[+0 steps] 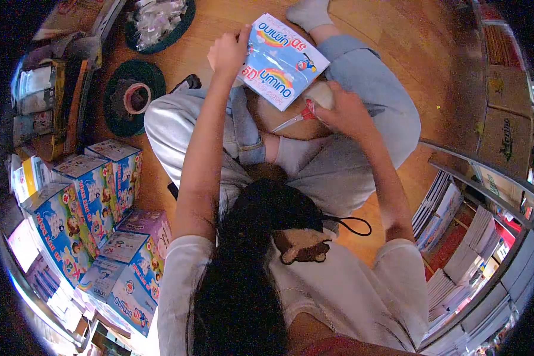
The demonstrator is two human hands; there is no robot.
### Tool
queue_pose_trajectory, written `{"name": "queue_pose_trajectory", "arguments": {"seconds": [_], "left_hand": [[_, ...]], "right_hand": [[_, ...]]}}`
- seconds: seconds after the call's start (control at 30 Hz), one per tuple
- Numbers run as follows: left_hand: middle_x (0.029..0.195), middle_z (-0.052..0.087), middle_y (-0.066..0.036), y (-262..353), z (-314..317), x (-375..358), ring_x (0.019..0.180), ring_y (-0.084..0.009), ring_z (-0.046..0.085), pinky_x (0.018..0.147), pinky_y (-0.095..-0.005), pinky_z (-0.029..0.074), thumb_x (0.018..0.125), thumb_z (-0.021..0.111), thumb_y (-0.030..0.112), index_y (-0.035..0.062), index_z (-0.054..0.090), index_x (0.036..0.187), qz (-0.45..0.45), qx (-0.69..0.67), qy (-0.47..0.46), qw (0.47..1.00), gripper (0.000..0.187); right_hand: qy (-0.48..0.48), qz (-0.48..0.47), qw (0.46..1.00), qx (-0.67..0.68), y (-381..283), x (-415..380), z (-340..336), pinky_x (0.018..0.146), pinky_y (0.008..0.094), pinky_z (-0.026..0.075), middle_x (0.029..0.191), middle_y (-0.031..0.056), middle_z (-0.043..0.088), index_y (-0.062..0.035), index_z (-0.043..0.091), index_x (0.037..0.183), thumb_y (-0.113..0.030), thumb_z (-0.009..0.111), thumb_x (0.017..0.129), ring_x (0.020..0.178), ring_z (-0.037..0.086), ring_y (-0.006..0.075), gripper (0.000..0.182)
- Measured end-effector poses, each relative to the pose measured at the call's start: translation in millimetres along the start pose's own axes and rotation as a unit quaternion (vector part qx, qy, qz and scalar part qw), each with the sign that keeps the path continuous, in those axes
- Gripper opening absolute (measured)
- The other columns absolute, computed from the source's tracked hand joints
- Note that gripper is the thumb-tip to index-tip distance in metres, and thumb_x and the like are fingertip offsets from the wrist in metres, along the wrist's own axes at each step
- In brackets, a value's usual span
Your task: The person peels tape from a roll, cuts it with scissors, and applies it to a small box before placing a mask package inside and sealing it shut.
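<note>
A flat blue and white box point(286, 62) with rainbow prints and lettering lies tilted over the crossed legs. My left hand point(228, 54) grips it at its left edge, fingers wrapped at the upper corner. Near the box's lower right edge, my right hand point(341, 110) holds a roll of clear tape point(319, 95) together with red-handled scissors point(291, 123), whose blades point down and left. The fingers of my right hand are curled round these, partly hidden.
Printed boxes point(62, 228) are stacked at the lower left. A tape roll point(137, 98) lies on a dark green round stool, and clear plastic packets point(154, 22) lie on another. Shelves with stacked papers point(463, 237) stand at the right, beside brown cartons point(505, 136).
</note>
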State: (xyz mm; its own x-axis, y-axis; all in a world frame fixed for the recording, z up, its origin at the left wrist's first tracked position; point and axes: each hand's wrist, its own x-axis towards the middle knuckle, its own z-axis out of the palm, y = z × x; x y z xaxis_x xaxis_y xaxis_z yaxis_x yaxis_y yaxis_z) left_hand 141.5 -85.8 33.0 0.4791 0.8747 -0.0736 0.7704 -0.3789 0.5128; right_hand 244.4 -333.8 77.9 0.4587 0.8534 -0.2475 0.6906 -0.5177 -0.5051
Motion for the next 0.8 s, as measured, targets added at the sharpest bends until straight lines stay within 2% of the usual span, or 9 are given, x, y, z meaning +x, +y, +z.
{"name": "queue_pose_trajectory", "arguments": {"seconds": [0.03,0.13,0.23,0.33,0.43,0.53,0.63,0.8], "left_hand": [[0.09,0.062,-0.016,1,-2,0,0.087,-0.0328,0.059,0.078,-0.0433,0.044,0.081,0.04,0.051,0.0098,0.064,0.096,0.0,0.005,-0.018,1.0,0.05],[0.112,0.054,-0.016,-3,20,-5,0.105,-0.0317,0.05,0.088,-0.049,0.035,0.082,0.041,0.044,0.0062,0.054,0.109,0.15,0.04,0.176,0.972,0.049],[0.136,0.027,-0.017,38,26,-54,0.127,-0.0314,0.023,0.099,-0.0553,0.014,0.084,0.036,0.046,-0.0011,0.034,0.126,0.153,0.1,0.175,0.967,0.064],[0.139,0.018,-0.021,66,61,-84,0.131,-0.0313,0.011,0.1,-0.0572,0.007,0.084,0.036,0.045,-0.0069,0.027,0.128,0.118,0.008,0.179,0.977,0.068],[0.138,0.017,-0.023,63,64,-74,0.131,-0.0316,0.012,0.101,-0.0544,0.002,0.085,0.034,0.046,-0.0112,0.022,0.128,0.134,0.074,0.169,0.974,0.073],[0.139,0.017,-0.022,48,64,-40,0.13,-0.0311,0.014,0.102,-0.0523,0.002,0.085,0.033,0.05,-0.0084,0.021,0.13,0.236,0.106,0.145,0.955,0.074],[0.139,0.018,-0.02,34,57,-11,0.13,-0.0298,0.016,0.103,-0.0495,0.003,0.085,0.031,0.053,-0.0058,0.021,0.131,0.313,0.103,0.13,0.935,0.075],[0.14,0.018,-0.018,31,54,-8,0.13,-0.0281,0.017,0.104,-0.0478,0.003,0.085,0.029,0.054,-0.0038,0.02,0.132,0.311,0.117,0.116,0.936,0.075]], "right_hand": [[-0.018,0.012,1.0,0.011,1,1,1,0.069,0.0467,0.046,0.079,0.0274,0.058,0.0026,0.049,0.097,-0.045,0.065,0.065,0.076,0.057,0.0423,0.059],[0.013,-0.013,1.0,0.018,4,-2,3,0.068,0.0438,0.046,0.079,0.0244,0.059,0.0005,0.049,0.102,-0.038,0.063,0.068,0.076,0.058,0.0402,0.053],[0.026,-0.009,1.0,0.014,4,-5,4,0.068,0.0439,0.046,0.078,0.0248,0.059,0.0013,0.05,0.1,-0.036,0.064,0.068,0.077,0.058,0.04,0.052],[0.023,-0.008,0.998,0.049,-2,-4,2,0.068,0.0438,0.046,0.079,0.0247,0.059,0.0014,0.05,0.098,-0.036,0.065,0.067,0.077,0.058,0.0398,0.05],[0.052,-0.011,0.998,0.042,-7,-3,5,0.069,0.0438,0.047,0.079,0.0246,0.059,0.0008,0.049,0.097,-0.037,0.065,0.068,0.077,0.058,0.0398,0.05],[0.077,0.045,0.987,0.133,-31,3,9,0.069,0.0474,0.046,0.084,0.0245,0.059,0.0018,0.05,0.091,-0.04,0.064,0.067,0.077,0.058,0.0405,0.05],[0.096,0.048,0.985,0.138,-45,16,31,0.07,0.0475,0.046,0.086,0.0254,0.058,0.0021,0.049,0.093,-0.039,0.062,0.068,0.077,0.057,0.0407,0.05],[0.097,0.109,0.986,0.083,-60,13,39,0.07,0.0474,0.046,0.084,0.0266,0.058,0.0032,0.048,0.096,-0.041,0.061,0.067,0.077,0.057,0.0413,0.055]]}}
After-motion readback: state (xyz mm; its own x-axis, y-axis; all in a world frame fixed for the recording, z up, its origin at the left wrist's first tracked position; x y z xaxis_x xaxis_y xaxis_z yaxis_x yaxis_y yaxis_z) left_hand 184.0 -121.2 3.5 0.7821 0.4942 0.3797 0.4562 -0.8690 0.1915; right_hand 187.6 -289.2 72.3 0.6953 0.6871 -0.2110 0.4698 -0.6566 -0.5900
